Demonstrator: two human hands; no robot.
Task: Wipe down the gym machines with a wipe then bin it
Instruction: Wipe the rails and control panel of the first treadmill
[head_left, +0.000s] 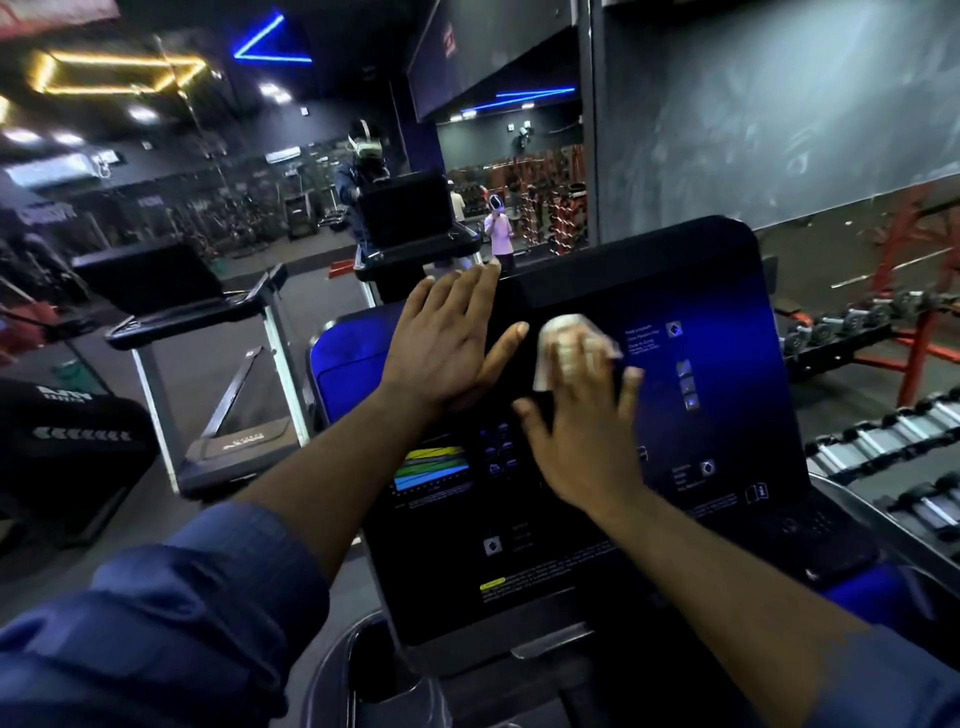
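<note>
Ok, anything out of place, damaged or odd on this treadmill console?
Nothing stands out. The right hand presses a white wipe on the console, the left hand rests flat on its left edge; no spill or damage shows.

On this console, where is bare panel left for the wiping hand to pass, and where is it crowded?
Free: the right half of the console, between the wipe and the panel's right edge; also the lower panel between the coloured chart and the yellow label. Crowded: upper left, where the left hand lies flat beside the right hand pressing the wipe.
</note>
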